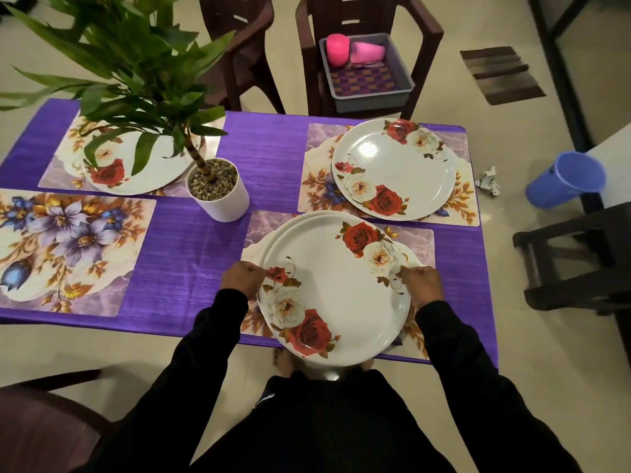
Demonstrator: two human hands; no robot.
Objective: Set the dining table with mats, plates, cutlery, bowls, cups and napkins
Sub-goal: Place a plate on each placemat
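**Plate stack held over near-right mat**

The left hand [243, 279] and right hand [422, 285] each pinch opposite rims of the top plate [336, 291], which sits on a second plate [273, 233] above the near-right mat [421, 240]. Another plate [392, 169] lies on the far-right mat [316, 172].

single view, head-mounted, wide-angle. it looks forward and steeply down over the near edge of the table [191, 233], close above the person's forearms. the far chairs [368, 29] and the floor at right fall inside the frame. straight lines appear bowed toward the edges, probably lens distortion.
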